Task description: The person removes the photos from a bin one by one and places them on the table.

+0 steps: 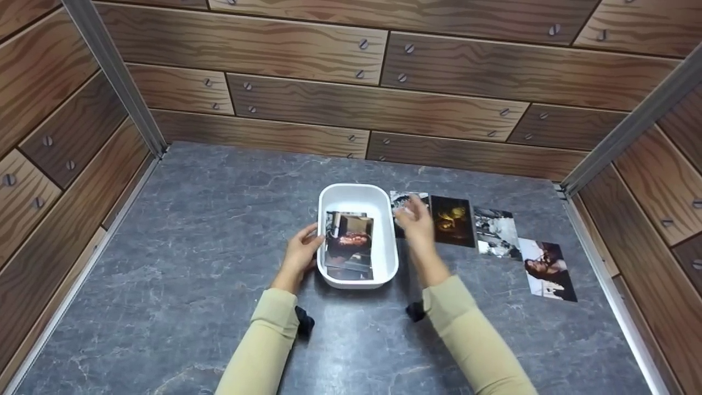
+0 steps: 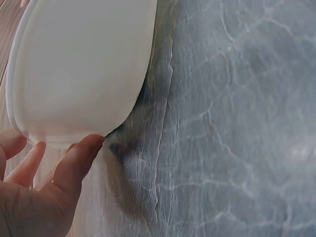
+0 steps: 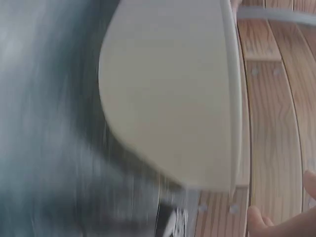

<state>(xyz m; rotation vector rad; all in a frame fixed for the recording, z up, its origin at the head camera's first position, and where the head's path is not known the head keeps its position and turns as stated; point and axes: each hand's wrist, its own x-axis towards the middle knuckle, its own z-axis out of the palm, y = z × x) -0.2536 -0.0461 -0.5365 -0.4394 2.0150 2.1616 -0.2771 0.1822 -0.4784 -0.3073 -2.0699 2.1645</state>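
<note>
Grey marbled tabletop [image 1: 192, 263], enclosed on three sides by wood-grain panel walls [image 1: 307, 104] with metal corner posts. Near its centre stands a white plastic tub [image 1: 384, 241], rounded at the corners, its long axis running away from the person. Inside the tub lies a stack of photo prints [image 1: 349, 247], the top print showing a brownish scene.

To the right of the tub four loose prints lie flat on the tabletop in a row that slants toward the person: a black-and-white print [image 1: 405, 198] just beside the tub rim and partly hidden by the right hand, a dark print with a golden figure [image 1: 453, 221], a second black-and-white print [image 1: 497, 233], and a print of a dark-haired figure [image 1: 548, 270] nearest the right wall.

The left hand [image 1: 300, 255] rests against the left outer wall of the tub; its grip is relaxed, fingertips [image 2: 81, 148] touching the wall just under the rim, nothing pinched. The right hand [image 1: 415, 222] is motion-blurred above the first black-and-white print, beside the tub's right rim; whether its grip is around the print cannot be told. Both forearms wear pale yellow-green sleeves [image 1: 466, 334].
</note>
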